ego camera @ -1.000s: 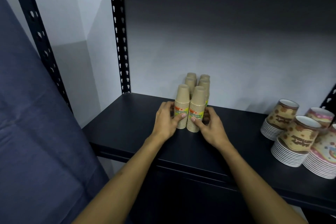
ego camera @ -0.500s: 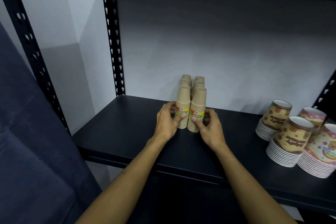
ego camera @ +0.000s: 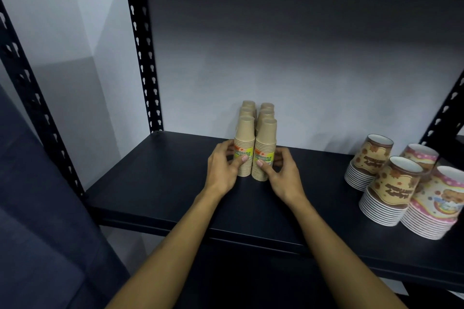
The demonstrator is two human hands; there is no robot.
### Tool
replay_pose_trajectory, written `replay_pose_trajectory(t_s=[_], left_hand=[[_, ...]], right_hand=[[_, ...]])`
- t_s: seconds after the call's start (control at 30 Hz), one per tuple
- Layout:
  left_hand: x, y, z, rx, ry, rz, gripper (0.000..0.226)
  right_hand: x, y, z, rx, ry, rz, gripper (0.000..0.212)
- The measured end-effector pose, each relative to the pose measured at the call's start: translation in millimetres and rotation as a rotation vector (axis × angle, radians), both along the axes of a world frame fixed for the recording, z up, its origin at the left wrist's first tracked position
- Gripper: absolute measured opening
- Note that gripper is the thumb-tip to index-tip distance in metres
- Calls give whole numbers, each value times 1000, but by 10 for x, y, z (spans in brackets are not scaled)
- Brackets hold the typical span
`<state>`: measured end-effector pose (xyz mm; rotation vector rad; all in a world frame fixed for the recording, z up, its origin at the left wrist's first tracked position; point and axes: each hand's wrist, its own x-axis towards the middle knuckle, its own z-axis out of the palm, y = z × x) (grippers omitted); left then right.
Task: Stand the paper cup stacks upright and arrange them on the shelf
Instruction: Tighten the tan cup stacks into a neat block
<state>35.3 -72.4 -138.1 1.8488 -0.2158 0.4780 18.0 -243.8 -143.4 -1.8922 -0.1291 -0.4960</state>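
A blue cloth (ego camera: 37, 221) hung at far left, beside the rack's slotted post (ego camera: 37, 98). The black shelf (ego camera: 155, 183) lay bare from its left edge in to the hands, and its front lip ran open along the whole width below the forearms. A second slotted post (ego camera: 144, 57) stood at the back left corner against the pale wall.

The left hand (ego camera: 222, 170) was curled around the near-left stack (ego camera: 244, 148), thumb on its label, fingers behind. The right hand (ego camera: 281, 173) gripped the near-right stack (ego camera: 265, 150) the same way. The two tan stacks stood upright, mouths down, touching side by side near the middle of the shelf. Four more stacks (ego camera: 258, 110) stood in two files just behind them, close to the wall. The labels, green on the left stack and orange-green on the right, read "DISPOSABLE"; the line below was too blurred to read.

Bare shelf separated the right hand from the printed cups (ego camera: 391, 190) clustered at the right end. These were patterned stacks, leaning, with writing upside down and unreadable.
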Motion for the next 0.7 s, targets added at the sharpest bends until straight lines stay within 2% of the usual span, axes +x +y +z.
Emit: replay_pose_trajectory(t_s=[0.7], left_hand=[[-47, 27, 27, -37, -17, -56, 55]], right_hand=[[5, 4, 40, 2, 26, 25, 46]])
